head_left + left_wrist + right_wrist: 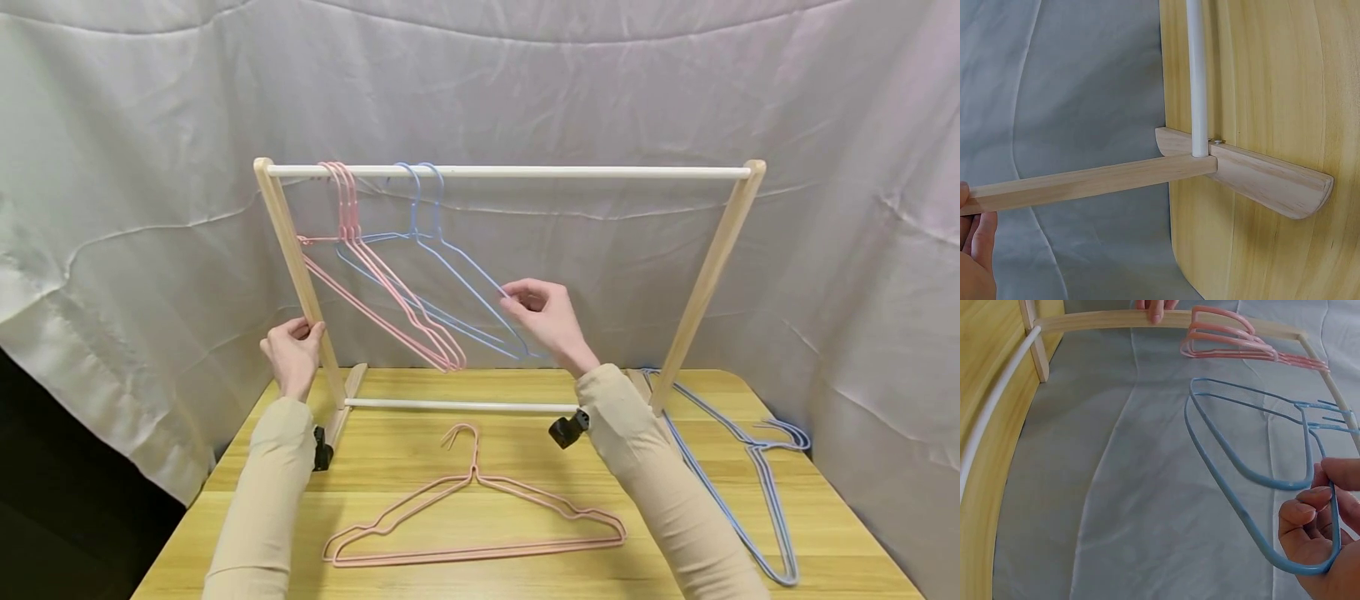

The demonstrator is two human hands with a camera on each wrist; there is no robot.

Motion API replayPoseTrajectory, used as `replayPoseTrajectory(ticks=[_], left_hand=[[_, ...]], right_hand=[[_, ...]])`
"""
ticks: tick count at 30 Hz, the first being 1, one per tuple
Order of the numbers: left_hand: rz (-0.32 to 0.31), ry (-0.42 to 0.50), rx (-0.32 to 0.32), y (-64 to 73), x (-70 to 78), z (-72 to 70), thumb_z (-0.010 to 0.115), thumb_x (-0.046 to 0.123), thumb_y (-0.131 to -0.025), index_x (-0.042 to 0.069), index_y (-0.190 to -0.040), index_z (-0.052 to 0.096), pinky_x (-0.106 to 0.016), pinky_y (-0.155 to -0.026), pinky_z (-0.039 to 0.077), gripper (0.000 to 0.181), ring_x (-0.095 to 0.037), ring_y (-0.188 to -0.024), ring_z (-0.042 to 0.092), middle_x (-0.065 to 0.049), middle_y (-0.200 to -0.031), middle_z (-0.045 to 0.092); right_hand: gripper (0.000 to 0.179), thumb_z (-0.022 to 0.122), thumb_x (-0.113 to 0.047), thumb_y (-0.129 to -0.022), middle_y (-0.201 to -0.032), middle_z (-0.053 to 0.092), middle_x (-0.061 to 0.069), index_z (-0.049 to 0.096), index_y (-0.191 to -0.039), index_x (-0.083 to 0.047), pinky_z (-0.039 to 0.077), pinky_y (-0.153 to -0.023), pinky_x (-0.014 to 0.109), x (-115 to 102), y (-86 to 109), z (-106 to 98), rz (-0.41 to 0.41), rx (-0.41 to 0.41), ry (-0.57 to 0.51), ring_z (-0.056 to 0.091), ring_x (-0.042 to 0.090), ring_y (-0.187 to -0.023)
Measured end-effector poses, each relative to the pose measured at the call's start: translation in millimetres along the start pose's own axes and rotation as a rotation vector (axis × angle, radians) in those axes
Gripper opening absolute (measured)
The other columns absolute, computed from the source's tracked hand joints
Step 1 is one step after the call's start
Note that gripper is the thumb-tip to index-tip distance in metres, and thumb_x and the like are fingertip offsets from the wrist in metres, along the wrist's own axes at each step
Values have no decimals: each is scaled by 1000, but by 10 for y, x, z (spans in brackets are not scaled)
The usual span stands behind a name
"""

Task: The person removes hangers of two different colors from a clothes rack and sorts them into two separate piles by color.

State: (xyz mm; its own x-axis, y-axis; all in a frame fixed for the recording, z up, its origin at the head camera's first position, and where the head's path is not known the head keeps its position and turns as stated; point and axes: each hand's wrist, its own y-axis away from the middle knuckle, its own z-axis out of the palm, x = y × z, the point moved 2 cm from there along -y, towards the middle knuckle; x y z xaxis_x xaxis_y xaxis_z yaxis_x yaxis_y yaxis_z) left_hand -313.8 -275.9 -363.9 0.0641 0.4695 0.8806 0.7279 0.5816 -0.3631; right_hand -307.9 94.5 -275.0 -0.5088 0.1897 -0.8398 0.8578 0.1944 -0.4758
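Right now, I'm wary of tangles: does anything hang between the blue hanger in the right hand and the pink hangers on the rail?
Yes: the other blue hanger hangs on the rail between the held hanger, pinched by the right hand, and the pink hangers. Nothing else shows there.

- Hanging hangers: one group (351, 233) is plain salmon pink, the other (415, 234) plain light blue.
- Worktop hangers: the near ones (480, 553) are the same pink; those on the right (758, 447) are a greyer blue.
- Top bar (510, 172) and lower bar (457, 406): plain white.
- Uprights (708, 283) and foot (1272, 181): pale wood, lightly grained.
- Worktop (420, 454): yellow wood, streaked with grain.
- Curtain (600, 100): silvery grey, unpatterned, lilac-tinged at upper right; bluer in the wrist views.
- Sleeves (262, 492): plain beige.
- Wrist devices (568, 428): black.
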Motion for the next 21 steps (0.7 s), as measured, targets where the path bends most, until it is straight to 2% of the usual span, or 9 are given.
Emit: replayPoseTrajectory(ticks=[2,4,12,21], left_hand=[[3,1,2,1,0,0,70,20,-94,-4,-114,73,-49,-103,28,31,-36,-120,41,-27,-114,72],[4,2,3,0,-1,1,70,19,-94,-5,-115,73,-50,-103,27,32,-37,-121,42,-27,-114,72],[1,3,0,-1,-5,4,71,20,-94,-4,-115,73,-49,-104,28,32,-36,-121,42,-27,-114,72],[-10,3,-11,-1,-5,-2,70,21,-95,-3,-116,73,-49,-104,28,33,-36,-123,40,-26,-116,71]], right_hand=[[21,70,-1,-90,-77,64,-4,70,-107,11,46,-65,15,-1,17,-17,9,26,-4,57,3,-69],[21,71,-2,-89,-74,61,-10,70,-105,10,45,-64,15,1,33,-31,5,48,-2,56,1,-66],[12,73,-3,-88,-74,64,0,73,-95,6,40,-57,16,32,85,-69,-81,132,42,53,2,-60],[12,72,-4,-90,-73,63,-3,71,-95,7,39,-58,17,17,130,-113,-86,182,16,51,3,-61]])
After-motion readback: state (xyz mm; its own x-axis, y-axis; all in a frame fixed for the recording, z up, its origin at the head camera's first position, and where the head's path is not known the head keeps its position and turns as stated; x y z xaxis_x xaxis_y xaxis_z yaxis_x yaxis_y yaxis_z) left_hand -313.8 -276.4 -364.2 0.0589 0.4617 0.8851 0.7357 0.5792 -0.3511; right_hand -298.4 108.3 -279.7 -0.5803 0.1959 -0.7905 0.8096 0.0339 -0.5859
